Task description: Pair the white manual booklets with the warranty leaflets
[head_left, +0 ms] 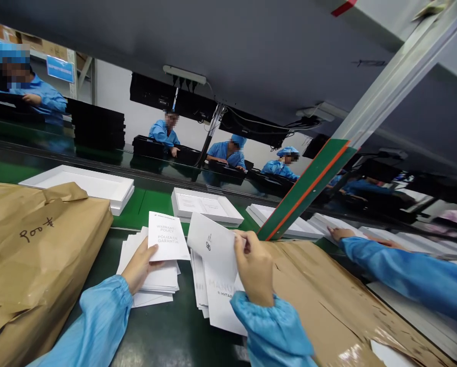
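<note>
My left hand [142,265] is closed on a white warranty policy booklet [168,238], thumb on its front cover. Below that booklet lies a loose stack of white booklets [157,285] on the dark green work surface. My right hand [256,265] pinches the edge of a white manual [211,238], held tilted with a small printed mark showing. Under it sits a pile of manuals [218,290], the top one printed with "MANU" and "HYTAB". The right sleeve covers part of this pile.
Brown paper parcels flank me, one left [48,239] and one right [327,300]. Open white boxes [209,220] line the green belt ahead. A green post [304,188] slants up at right. A co-worker's blue sleeve [396,267] reaches in from the right; other workers sit across.
</note>
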A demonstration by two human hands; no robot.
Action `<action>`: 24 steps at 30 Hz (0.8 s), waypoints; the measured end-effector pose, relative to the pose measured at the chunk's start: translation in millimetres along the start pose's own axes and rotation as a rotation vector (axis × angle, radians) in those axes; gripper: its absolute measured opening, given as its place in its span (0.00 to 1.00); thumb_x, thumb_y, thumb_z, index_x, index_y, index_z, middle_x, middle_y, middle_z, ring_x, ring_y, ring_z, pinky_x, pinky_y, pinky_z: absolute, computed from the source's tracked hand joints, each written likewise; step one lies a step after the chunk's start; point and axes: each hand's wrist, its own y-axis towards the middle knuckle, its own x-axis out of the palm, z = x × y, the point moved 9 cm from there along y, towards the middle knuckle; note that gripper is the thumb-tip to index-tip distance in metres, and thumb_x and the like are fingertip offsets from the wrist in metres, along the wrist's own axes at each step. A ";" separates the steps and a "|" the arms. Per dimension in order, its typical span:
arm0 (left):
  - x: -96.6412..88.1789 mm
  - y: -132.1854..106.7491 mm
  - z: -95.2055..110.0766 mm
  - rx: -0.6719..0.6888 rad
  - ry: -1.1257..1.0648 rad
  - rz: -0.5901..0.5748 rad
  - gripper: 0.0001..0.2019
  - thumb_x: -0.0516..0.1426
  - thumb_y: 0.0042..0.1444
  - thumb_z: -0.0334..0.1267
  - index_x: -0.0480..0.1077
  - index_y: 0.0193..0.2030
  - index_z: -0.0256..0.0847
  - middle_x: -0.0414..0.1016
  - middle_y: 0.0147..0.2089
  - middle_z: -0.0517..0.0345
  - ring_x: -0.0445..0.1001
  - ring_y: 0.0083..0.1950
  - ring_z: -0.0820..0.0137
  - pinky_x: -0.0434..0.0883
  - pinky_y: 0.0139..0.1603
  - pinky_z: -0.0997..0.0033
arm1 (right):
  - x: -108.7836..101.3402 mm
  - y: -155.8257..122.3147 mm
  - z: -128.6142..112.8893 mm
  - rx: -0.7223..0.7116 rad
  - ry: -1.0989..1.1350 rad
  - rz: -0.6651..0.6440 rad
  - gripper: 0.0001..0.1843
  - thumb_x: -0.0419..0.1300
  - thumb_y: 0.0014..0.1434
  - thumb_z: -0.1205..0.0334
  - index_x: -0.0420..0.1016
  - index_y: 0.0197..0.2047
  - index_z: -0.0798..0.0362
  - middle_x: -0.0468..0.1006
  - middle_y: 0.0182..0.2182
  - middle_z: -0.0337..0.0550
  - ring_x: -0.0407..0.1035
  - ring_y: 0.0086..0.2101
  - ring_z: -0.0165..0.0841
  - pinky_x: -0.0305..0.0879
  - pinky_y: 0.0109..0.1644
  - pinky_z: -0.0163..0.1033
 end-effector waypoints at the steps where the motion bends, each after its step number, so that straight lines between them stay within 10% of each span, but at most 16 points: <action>1: 1.9 -0.7 1.5 0.015 0.018 -0.013 0.22 0.51 0.46 0.36 0.54 0.50 0.44 0.58 0.53 0.51 0.62 0.49 0.63 0.64 0.42 0.62 | 5.4 1.7 -10.2 -0.044 -0.012 0.036 0.11 0.43 0.53 0.61 0.65 0.32 0.54 0.72 0.29 0.44 0.66 0.29 0.33 0.58 0.32 0.35; 4: 7.3 -2.1 4.3 0.040 0.055 -0.048 0.24 0.52 0.44 0.34 0.53 0.51 0.45 0.58 0.53 0.52 0.62 0.49 0.63 0.64 0.42 0.63 | 31.7 -1.3 -40.2 -0.186 0.005 0.066 0.12 0.42 0.55 0.64 0.64 0.36 0.55 0.72 0.34 0.47 0.65 0.34 0.33 0.58 0.37 0.35; 10: 8.3 -2.9 15.6 0.170 0.010 -0.012 0.23 0.51 0.46 0.39 0.53 0.50 0.42 0.60 0.51 0.50 0.62 0.48 0.63 0.65 0.41 0.66 | 103.3 -49.8 -93.3 -0.522 0.047 -0.281 0.11 0.46 0.53 0.64 0.66 0.38 0.55 0.70 0.38 0.48 0.61 0.40 0.37 0.56 0.44 0.43; 24: 8.4 -4.7 23.7 0.299 0.202 0.039 0.21 0.55 0.43 0.37 0.58 0.46 0.38 0.65 0.48 0.51 0.64 0.48 0.64 0.60 0.47 0.65 | 103.3 -61.7 -76.2 -0.551 0.022 -0.420 0.22 0.48 0.50 0.69 0.57 0.49 0.45 0.56 0.50 0.46 0.46 0.51 0.43 0.51 0.48 0.55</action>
